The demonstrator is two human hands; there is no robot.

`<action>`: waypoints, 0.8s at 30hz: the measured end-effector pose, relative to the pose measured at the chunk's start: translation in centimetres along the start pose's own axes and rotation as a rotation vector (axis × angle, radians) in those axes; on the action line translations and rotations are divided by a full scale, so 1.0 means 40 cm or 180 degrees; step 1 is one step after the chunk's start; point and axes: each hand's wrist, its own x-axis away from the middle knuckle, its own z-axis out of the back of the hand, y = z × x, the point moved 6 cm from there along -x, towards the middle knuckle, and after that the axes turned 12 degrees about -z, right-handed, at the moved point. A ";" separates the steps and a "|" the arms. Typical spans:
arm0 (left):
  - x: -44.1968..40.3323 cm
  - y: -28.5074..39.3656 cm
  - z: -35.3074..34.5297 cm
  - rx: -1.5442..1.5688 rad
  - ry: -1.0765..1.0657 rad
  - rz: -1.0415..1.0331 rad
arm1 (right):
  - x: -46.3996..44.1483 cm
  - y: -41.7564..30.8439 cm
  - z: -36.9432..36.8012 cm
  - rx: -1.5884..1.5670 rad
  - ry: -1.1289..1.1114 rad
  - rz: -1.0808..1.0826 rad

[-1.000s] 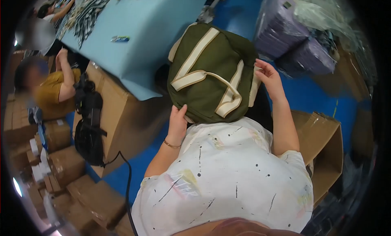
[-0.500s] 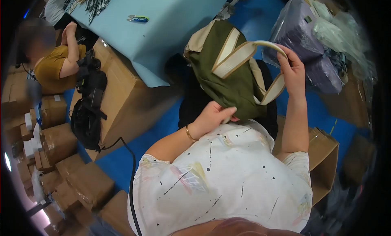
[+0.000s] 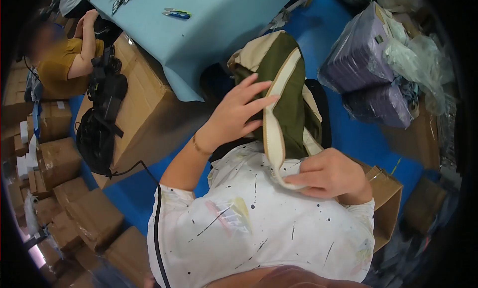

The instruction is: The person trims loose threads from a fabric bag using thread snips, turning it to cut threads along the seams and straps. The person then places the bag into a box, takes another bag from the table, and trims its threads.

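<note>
An olive-green and cream fabric bag (image 3: 293, 109) lies across my lap. Its cream strap (image 3: 274, 131) with tan edging runs down the bag toward my body. My left hand (image 3: 234, 108) rests on the bag's left side, fingers stretched and spread, the fingertips touching the strap. Close to my shirt, my right hand (image 3: 328, 174) is closed around the lower bend of the strap. The bag's underside is hidden.
A blue-covered table (image 3: 209, 29) stands ahead, with thread snips (image 3: 177, 13) on it. Large cardboard boxes (image 3: 144, 104) and black gear (image 3: 107, 109) are at left, near a seated person in mustard. Plastic-wrapped purple bundles (image 3: 356, 59) stand at right. An open carton (image 3: 386, 203) is by my right elbow.
My right hand has brought the strap down from the upper right to my chest. My left hand has left the bag's lower edge and moved up, fingers spreading over the strap.
</note>
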 end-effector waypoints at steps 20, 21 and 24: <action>0.218 -0.167 -0.153 0.1705 -0.0021 0.2364 | -0.242 0.137 -0.334 -0.0211 -0.0836 -0.0139; 0.219 -0.164 -0.152 0.1289 -0.0168 0.2142 | -0.246 0.146 -0.379 0.0170 -0.1234 -0.0291; 0.236 -0.154 -0.131 0.0791 -0.0027 0.2089 | -0.255 0.157 -0.399 0.0558 -0.1317 -0.0493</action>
